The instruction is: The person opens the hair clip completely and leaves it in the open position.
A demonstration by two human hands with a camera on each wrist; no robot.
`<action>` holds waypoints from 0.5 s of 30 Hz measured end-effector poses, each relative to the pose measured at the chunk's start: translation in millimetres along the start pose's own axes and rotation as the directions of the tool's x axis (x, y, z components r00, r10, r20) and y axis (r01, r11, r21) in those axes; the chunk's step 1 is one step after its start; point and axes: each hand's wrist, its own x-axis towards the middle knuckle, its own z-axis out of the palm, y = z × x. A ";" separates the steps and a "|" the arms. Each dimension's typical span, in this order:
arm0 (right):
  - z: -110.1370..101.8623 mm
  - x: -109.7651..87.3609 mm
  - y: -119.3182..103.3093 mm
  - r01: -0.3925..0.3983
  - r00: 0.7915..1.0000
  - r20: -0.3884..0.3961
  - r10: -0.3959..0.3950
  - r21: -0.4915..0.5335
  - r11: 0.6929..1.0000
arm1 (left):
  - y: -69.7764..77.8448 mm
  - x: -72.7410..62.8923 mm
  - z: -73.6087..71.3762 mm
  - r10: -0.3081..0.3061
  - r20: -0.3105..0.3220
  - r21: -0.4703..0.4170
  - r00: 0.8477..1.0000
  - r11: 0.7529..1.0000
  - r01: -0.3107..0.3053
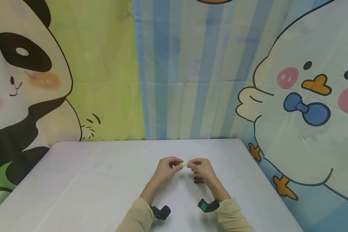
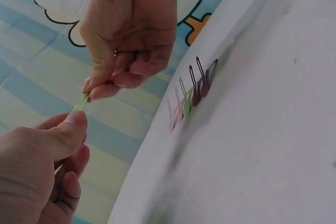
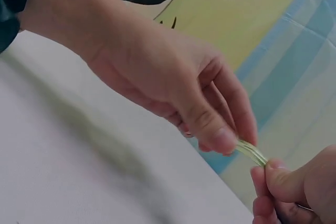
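Note:
A pale green snap hair clip (image 3: pixel 252 153) is stretched between both hands above the table. My left hand (image 1: pixel 167 168) pinches one end between thumb and index finger. At the other end, the thumb and a fingertip of my right hand (image 1: pixel 203 168) grip it. Fingers cover both ends of the clip, so whether it is snapped or unsnapped cannot be told. Below the right hand, a row of hair clips lies on the table: pink clips (image 2: pixel 171 118), a green clip (image 2: pixel 186 104) and brown clips (image 2: pixel 196 92). The right hand partly hides that row in the head view.
The white table (image 1: pixel 104 180) reaches back to a cloth wall with a panda (image 1: pixel 26 74) at left and a white bird (image 1: pixel 301 135) at right. Dark camera mounts (image 1: pixel 161 212) sit on both wrists, just above the tabletop.

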 end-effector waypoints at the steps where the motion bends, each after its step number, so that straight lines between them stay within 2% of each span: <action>1: -1.0 -0.2 0.7 -0.002 1.000 0.004 0.002 -0.001 1.000 | -0.7 -0.2 0.2 0.033 -0.003 0.037 0.999 0.999 -0.033; 4: -3.8 -0.4 2.7 -0.002 1.000 0.021 0.002 0.010 1.000 | -2.2 -1.5 0.5 0.141 -0.020 0.105 0.990 0.985 -0.138; 8: -7.4 -2.2 4.1 0.018 0.999 0.035 -0.018 0.004 1.000 | -3.1 -2.1 0.9 0.235 -0.049 0.143 0.971 0.964 -0.226; 12: -10.6 -4.5 5.5 0.061 0.998 0.032 -0.061 -0.002 0.998 | -3.9 -1.8 1.3 0.284 -0.073 0.164 0.956 0.949 -0.270; 15: -12.0 -5.2 6.8 0.126 0.992 0.019 -0.125 -0.025 0.992 | -3.7 -1.2 1.6 0.306 -0.093 0.174 0.947 0.942 -0.287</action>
